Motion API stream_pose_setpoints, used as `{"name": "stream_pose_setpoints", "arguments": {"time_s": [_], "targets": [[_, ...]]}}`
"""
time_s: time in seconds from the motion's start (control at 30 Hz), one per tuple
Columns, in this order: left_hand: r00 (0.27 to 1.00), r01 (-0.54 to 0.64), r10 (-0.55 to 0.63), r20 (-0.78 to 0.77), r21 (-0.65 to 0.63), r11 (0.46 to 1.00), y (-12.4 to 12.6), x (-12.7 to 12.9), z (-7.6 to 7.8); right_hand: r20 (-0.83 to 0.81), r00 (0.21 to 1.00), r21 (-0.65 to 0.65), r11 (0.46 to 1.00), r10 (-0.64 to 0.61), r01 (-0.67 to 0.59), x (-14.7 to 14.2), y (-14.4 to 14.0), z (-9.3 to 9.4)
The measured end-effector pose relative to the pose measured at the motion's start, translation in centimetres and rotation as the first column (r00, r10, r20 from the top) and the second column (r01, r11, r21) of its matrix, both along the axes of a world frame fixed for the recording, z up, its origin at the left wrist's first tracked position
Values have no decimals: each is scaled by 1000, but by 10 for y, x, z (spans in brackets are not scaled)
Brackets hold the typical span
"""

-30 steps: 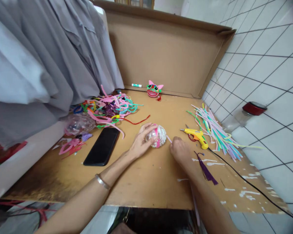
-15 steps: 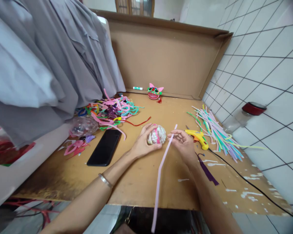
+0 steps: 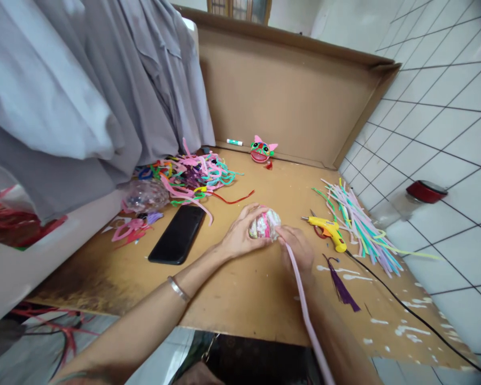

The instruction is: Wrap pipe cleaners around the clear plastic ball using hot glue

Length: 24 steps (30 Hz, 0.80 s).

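We held the wrapped ball [image 3: 264, 224] in our closed left hand [image 3: 237, 240], while our right hand [image 3: 300, 250], touching its right, pinched the pink pipe cleaner [image 3: 304, 310], whose length trailed back toward us.

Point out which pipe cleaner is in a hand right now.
The long pale pink pipe cleaner, pinched by the right hand against the ball; the others lie loose in piles.
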State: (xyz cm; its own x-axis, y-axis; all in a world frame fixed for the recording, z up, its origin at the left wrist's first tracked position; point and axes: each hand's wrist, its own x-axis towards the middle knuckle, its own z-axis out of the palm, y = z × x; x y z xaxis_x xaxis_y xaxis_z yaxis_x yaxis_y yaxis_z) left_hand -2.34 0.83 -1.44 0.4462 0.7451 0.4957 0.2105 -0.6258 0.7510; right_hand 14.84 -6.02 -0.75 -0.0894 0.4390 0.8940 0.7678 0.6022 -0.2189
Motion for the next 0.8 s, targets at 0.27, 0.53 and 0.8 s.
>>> {"name": "stream_pose_setpoints", "arguments": {"time_s": [0.27,0.53,0.8], "targets": [[1000,-11,10,30,28,1000,-1,2,1,89,995,-76,996,54,-47,1,-4,4],[999,-35,33,28,93,995,2,1,-2,110,991,-25,996,-80,83,4,-2,0],[972,-230,227,55,75,970,3,-2,0,421,887,-407,834,-191,373,12,8,-6]]}}
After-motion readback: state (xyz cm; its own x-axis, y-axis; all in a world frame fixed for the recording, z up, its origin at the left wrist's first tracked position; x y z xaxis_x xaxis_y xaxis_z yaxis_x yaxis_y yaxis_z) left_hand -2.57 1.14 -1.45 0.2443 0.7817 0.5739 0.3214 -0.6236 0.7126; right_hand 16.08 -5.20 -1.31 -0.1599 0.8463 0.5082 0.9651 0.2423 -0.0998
